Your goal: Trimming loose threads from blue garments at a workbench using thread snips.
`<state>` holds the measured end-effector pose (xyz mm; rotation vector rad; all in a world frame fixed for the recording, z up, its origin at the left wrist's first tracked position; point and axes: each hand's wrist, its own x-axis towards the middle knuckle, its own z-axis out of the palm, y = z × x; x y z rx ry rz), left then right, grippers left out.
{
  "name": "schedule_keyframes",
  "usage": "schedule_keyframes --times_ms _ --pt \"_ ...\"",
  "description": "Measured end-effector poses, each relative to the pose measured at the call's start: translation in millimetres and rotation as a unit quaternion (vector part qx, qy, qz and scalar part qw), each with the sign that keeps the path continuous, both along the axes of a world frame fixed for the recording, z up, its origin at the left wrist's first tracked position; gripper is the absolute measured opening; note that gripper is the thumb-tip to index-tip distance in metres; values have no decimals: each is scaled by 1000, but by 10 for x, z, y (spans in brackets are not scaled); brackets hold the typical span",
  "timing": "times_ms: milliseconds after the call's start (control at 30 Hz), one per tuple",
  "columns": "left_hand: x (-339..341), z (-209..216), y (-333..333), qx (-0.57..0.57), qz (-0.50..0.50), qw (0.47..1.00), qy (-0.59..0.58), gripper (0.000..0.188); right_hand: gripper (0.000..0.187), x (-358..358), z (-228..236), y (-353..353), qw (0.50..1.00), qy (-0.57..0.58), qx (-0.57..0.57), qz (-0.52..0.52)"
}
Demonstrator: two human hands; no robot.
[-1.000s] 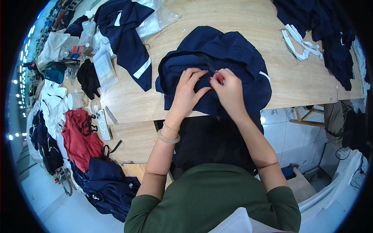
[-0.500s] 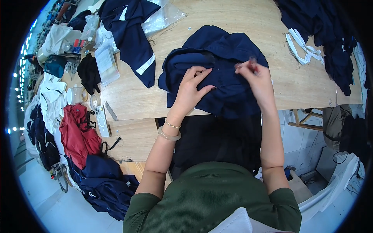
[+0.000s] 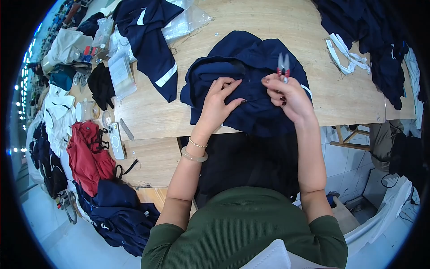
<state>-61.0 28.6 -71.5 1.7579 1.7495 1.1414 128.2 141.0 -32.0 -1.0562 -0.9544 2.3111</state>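
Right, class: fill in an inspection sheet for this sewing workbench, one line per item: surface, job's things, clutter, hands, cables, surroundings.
Surface: wooden table, bare patches between garments.
Job's things: navy garment bunched at the table's near edge; small red-handled snips.
Clutter: navy jacket with white stripes, clear plastic bags, white strips, phone.
Hands: left hand pressing the navy garment; right hand holding the snips.
Cables: nothing seen.
Surroundings: red garment and dark clothes piled at left.

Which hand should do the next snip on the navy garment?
Right, probably. The right hand already grips the small snips, blades pointing away over the navy garment. The left hand lies flat, pinning the fabric, and holds no tool.
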Motion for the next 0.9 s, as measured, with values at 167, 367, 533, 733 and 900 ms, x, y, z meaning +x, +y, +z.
schedule_keyframes --times_ms 167,367,533,733,900 --pt "14 12 3 -11 -4 1000 -3 47 15 146 114 53 989 25 95 -110" --pt "4 12 -10 -17 -1 1000 -6 48 16 -48 -96 -195 843 -233 486 -1" --pt "15 30 -3 -31 2 999 -8 48 10 -97 -229 -157 880 -185 436 -22" --pt "45 129 -19 -34 -3 999 -21 60 15 87 -133 48 928 -136 287 -193" --pt "72 118 -18 -22 5 999 -25 65 17 123 4 -171 898 -213 386 0"
